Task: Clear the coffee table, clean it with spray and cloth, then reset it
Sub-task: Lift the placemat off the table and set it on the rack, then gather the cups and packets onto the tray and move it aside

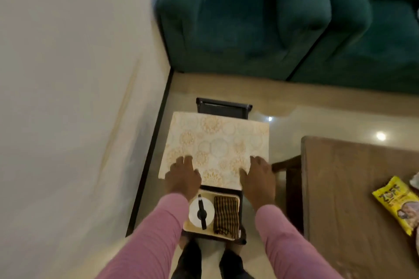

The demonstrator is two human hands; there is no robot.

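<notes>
While left hand [182,176] and right hand [258,179] grip the patterned mat [215,142] by its near edge, it lies over a dark stand [223,106]. Beneath: tray [188,229], spray bottle [201,210], striped cloth [226,215]. Coffee table [340,188], right, bears a yellow packet [396,206]; clearing seemingly unfinished. Next: settle mat flat, release.

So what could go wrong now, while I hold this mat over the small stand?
The mat in your left hand and right hand reaches close to the spray bottle on the tray; lowering it may knock the bottle over. The mat is wider than the stand, so it might slide off.
</notes>
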